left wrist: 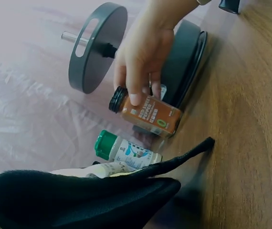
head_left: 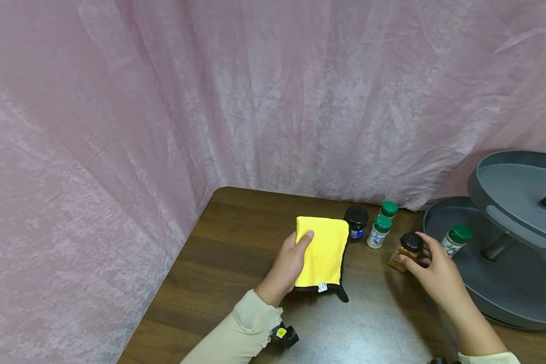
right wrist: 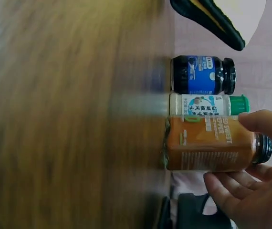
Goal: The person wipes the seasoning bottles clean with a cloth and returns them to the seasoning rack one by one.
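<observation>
Head view alone shows left fingers (head_left: 307, 239) pinching yellow cloth (head_left: 326, 250); right fingers (right wrist: 224, 190) pinch orange glass jar (right wrist: 205, 143) near grey tray (head_left: 496, 290).

The cloth (head_left: 324, 253) is yellow edged with black, the pepper jar (right wrist: 210, 143) orange-brown.

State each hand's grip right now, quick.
Left hand: closed, holding the yellow cloth, thumb on top.
Right hand: closed, holding the orange jar between thumb and fingers.
</observation>
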`<state>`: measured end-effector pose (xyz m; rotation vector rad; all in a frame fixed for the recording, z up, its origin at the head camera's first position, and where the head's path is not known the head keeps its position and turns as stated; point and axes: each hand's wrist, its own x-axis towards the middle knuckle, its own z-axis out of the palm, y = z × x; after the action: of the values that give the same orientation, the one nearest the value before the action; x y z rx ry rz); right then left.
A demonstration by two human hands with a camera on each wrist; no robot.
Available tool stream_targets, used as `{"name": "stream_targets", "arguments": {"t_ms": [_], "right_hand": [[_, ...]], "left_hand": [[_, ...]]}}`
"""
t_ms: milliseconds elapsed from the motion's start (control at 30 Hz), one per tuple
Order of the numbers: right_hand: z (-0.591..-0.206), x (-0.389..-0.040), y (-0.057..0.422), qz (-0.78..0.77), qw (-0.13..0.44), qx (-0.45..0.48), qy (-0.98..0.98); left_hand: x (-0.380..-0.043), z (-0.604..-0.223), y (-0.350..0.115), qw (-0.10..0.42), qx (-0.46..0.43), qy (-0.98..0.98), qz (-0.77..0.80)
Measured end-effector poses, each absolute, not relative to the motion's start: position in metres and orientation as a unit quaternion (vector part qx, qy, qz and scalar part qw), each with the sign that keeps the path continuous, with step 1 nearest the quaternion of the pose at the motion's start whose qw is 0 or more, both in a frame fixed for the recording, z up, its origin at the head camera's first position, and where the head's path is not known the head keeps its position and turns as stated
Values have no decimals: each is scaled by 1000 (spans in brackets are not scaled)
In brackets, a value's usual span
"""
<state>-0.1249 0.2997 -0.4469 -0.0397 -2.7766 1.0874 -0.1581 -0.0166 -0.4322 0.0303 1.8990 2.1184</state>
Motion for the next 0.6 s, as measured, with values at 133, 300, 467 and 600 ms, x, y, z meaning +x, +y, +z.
{"name": "stream_targets", "arguments": {"t_ms": [133, 300, 467, 600], "right_hand": [[-452, -130, 302, 382, 47, -14, -923], [-454, -133, 303, 389, 24, -25, -921], [-451, -135, 297, 390, 27, -15, -920], [-444, -135, 287, 397, 26, 1, -918]], "left_hand": [[-160, -434, -17, 134, 7, 663, 736], [-161, -435, -18, 123, 10, 660, 741], [-161, -434, -18, 116, 17, 654, 747], [-161, -434, -18, 117, 16, 652, 749]]}}
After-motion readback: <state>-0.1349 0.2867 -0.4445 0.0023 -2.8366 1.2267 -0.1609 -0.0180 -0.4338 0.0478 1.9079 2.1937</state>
